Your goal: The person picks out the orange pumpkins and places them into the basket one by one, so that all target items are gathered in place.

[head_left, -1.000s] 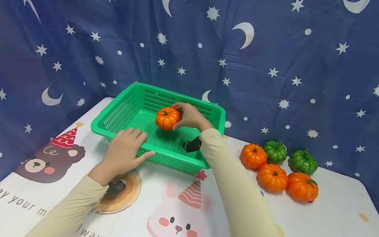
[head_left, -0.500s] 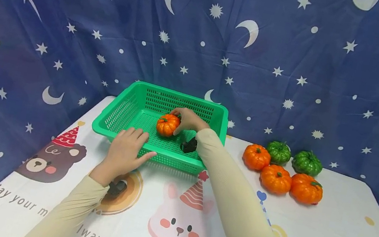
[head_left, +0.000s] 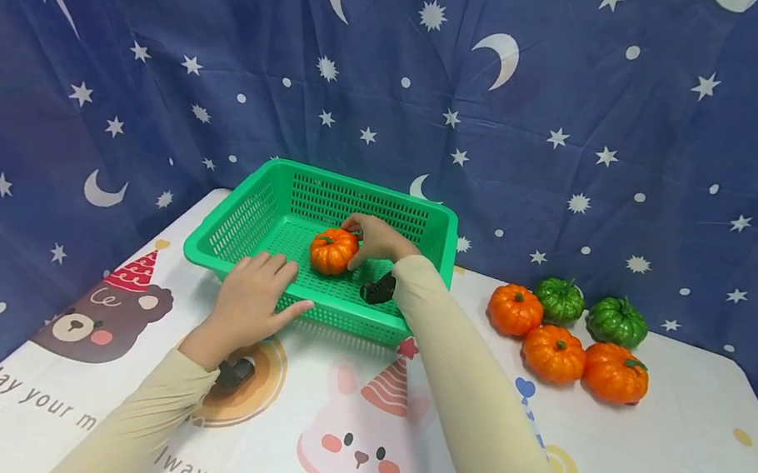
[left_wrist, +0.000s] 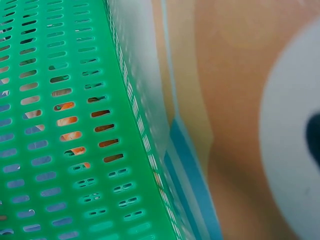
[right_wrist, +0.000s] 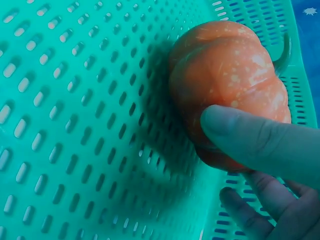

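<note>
Right grip point(head_left: 378, 240) holds a pumpkin point(head_left: 330, 253) between thumb point(right_wrist: 260, 137) and fingers point(right_wrist: 272, 194).

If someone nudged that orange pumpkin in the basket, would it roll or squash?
The orange pumpkin could roll, given its rounded sides. It seems stiff: no dent shows where the right hand holds it. Its shiny skin may feel slippery.

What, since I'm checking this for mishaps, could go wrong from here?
The round orange pumpkin might slip from the right hand, or roll inside the green basket once released. If the left hand, at the near rim, presses hard, the basket may shift or tip. The right sleeve, over the basket's edge, might nudge it.
</note>
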`<action>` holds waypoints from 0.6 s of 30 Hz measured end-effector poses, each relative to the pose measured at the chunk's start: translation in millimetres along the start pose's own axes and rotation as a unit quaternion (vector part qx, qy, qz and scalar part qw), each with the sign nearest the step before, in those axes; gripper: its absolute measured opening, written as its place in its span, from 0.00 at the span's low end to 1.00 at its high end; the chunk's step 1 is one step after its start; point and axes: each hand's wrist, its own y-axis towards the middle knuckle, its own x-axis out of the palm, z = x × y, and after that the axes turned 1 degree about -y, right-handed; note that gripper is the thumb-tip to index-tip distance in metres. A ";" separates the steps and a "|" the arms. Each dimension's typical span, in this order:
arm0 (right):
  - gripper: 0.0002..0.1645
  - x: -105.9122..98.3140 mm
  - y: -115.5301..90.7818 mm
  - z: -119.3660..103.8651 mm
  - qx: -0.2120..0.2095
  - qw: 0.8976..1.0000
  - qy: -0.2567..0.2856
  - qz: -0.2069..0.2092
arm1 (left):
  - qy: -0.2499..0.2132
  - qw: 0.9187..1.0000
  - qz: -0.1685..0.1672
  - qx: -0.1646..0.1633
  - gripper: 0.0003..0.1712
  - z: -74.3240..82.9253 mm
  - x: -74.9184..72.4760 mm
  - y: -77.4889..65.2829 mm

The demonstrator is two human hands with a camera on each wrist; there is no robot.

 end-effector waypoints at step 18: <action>0.42 -2.2 0.9 3.5 -0.001 0.998 0.021 -0.063 | 0.000 1.000 0.005 0.000 0.45 2.1 -1.8 1.4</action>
